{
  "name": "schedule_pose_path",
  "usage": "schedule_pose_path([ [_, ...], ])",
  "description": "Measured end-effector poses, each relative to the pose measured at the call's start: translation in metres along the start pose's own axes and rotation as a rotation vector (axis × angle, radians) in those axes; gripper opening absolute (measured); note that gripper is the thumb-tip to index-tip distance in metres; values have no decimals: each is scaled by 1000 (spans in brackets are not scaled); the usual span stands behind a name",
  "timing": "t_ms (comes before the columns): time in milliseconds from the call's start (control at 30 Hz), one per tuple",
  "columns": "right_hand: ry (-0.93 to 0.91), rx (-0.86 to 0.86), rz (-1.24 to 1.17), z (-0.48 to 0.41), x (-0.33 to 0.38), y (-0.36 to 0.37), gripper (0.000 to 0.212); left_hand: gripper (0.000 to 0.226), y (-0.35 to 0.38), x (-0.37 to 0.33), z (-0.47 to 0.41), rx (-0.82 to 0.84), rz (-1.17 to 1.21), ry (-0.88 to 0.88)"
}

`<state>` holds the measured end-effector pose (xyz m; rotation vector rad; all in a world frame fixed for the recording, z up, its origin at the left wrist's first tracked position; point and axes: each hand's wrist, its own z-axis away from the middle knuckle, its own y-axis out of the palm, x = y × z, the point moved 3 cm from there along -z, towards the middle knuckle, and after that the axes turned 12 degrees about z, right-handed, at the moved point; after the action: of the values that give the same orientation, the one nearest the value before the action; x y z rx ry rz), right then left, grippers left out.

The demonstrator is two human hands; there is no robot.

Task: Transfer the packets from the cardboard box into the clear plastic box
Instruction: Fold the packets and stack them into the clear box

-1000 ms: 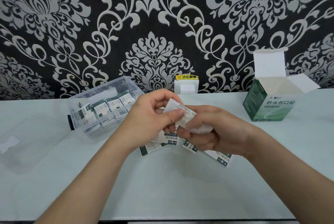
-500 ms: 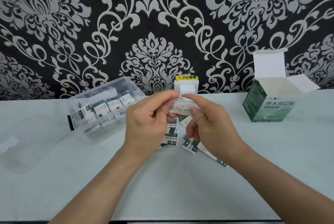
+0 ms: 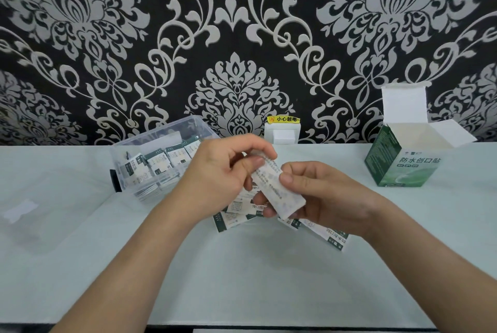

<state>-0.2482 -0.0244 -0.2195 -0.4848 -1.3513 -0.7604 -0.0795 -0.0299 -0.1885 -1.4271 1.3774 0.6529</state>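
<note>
Far left of the clear plastic box (image 3: 150, 132), flat on the table (image 3: 242, 279): a clear lid (image 3: 40, 206), almost lost against the pale top, edges hard to follow, with one white label. Inside the clear plastic box: a row of green-and-white packets (image 3: 157, 164) standing on edge, more below them, blurred through the wall, impossible to count.

Just right of the clear plastic box, over its near corner: the left hand (image 3: 215, 179), thumb and curled fingers pinching the upper end of a white slip (image 3: 279, 190). Fine print on it too small to read; packet or folded leaflet, cannot tell. Under the hands, right of the clear plastic box: loose packets (image 3: 232, 218) lying on the table, mostly covered, only the corners showing.

Further right of the clear plastic box: the right hand (image 3: 328, 195), close to the left one, thumb on top of the same slip, fingers curled below it. Behind the hands, against the wall: a white block (image 3: 282, 135) with a yellow sticker (image 3: 283, 119).

Well to the right of the clear plastic box: the cardboard box (image 3: 403, 168), green, flaps open, bottom hidden behind its front wall.
</note>
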Motion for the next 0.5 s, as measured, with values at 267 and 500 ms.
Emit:
schedule_pose_path([
  [267, -71, -60, -157, -7, -2, -1, 69, 51, 6, -3, 0, 182, -152, 1],
  [500, -23, -95, -108, -6, 6, 4, 37, 118, 17, -9, 10, 336, -308, -71],
])
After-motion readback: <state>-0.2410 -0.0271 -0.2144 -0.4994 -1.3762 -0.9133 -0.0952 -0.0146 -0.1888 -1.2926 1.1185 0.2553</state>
